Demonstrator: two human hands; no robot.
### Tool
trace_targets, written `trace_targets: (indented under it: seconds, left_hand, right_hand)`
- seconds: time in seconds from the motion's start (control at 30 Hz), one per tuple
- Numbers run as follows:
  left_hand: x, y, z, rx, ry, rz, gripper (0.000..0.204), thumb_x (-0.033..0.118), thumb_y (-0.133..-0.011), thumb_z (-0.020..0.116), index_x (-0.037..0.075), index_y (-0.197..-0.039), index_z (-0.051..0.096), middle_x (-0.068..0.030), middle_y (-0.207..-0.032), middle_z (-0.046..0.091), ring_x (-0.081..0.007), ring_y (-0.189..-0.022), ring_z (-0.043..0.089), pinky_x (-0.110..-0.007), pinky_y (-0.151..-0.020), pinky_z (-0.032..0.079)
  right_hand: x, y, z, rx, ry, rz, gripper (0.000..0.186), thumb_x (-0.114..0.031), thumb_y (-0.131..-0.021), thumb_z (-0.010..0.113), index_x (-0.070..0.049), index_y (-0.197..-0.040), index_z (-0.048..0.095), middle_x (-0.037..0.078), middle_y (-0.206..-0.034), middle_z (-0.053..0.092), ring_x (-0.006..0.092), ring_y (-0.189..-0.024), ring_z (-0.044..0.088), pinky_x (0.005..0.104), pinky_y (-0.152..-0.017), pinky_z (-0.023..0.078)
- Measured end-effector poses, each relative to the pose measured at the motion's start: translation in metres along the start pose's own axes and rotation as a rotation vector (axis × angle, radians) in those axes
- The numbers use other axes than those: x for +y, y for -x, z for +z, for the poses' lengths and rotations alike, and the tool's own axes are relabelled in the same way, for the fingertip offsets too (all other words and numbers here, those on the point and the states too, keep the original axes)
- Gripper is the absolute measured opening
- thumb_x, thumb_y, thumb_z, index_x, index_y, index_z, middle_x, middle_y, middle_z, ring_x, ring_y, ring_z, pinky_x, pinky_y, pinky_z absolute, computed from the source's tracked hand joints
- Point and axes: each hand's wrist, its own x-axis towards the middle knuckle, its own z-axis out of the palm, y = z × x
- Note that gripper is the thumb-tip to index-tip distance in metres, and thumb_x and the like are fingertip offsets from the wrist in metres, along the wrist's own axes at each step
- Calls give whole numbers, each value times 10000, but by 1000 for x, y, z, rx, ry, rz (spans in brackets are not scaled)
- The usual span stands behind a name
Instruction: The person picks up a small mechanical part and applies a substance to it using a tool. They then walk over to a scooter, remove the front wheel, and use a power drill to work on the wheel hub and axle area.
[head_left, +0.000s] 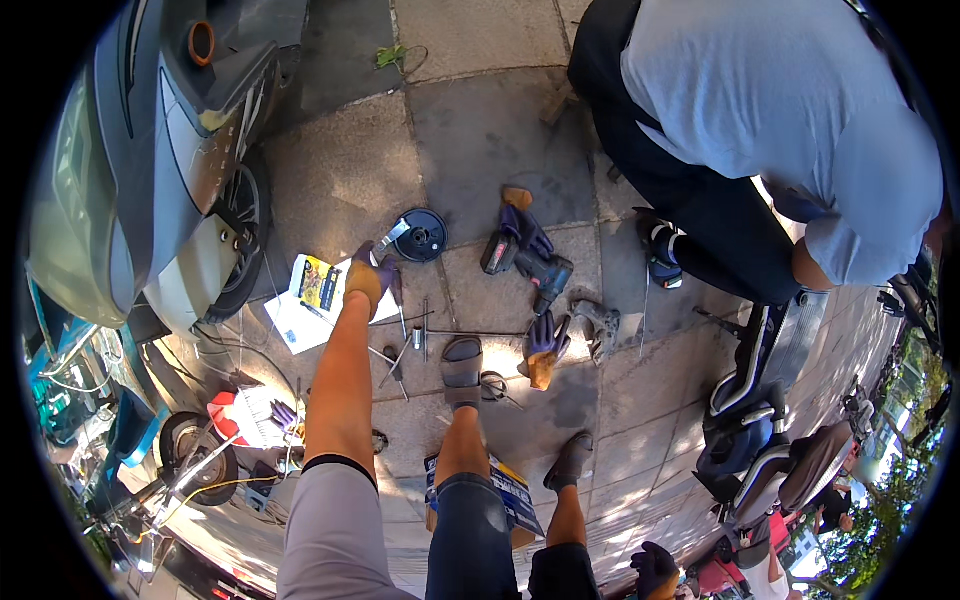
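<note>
My left hand [371, 277], in a purple and tan work glove, reaches over a white sheet [300, 328] with a yellow-labelled packet [319, 285]. Its fingers close at the end of a flat silver piece [394, 236], whose kind I cannot make out. That piece meets the edge of a black round disc [424, 237] on the paving. Just beside the hand lies a screwdriver [399, 295]. Down at the lower edge, my right hand [655, 570], in a dark glove with tan, hangs with fingers loosely apart and nothing visible in them.
A cordless drill [540, 270] lies under an empty glove [522, 225]; another glove [545, 352] is nearby. Metal rods and a socket [417, 338] lie before my sandal [462, 362]. A scooter [150, 180] stands left. A person in grey [760, 90] bends at the right.
</note>
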Motion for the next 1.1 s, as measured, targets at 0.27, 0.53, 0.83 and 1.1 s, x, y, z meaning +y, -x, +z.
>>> trace_targets:
  seconds: [0.27,0.53,0.83,1.1]
  left_hand:
    - [-3,-73,45,-12,37,-149,436,209,-911,739,10,-1285,633,-235,-1100,734,-392,-992,714,-436,-818,561]
    - [28,58,32,-138,669,-375,142,160,-961,723,39,-945,650,-57,-765,657,-153,-581,612,-304,-537,545]
    - [163,410,-27,-404,634,155,104,16,-960,693,-11,-1044,639,-60,-826,678,-114,-663,626,-257,-625,512]
    - [279,728,-7,-261,317,1124,291,65,-825,851,17,-1046,668,-134,-1015,682,-283,-901,669,-376,-800,529]
  right_hand:
    - [-39,0,45,-24,8,78,355,-216,-1077,568,-10,-1363,609,85,-1067,729,139,-881,675,280,-729,552]
    - [-48,37,59,76,-194,30,351,-173,-1041,606,35,-1323,610,131,-999,735,197,-877,704,324,-817,571]
    - [-72,46,40,-158,-399,-413,568,-79,-1000,597,9,-1519,385,146,-1312,606,203,-1184,619,321,-993,508]
    - [-30,118,-70,-313,-1058,-635,649,-210,-997,682,1,-1525,369,104,-1336,581,173,-1204,571,331,-1052,481]
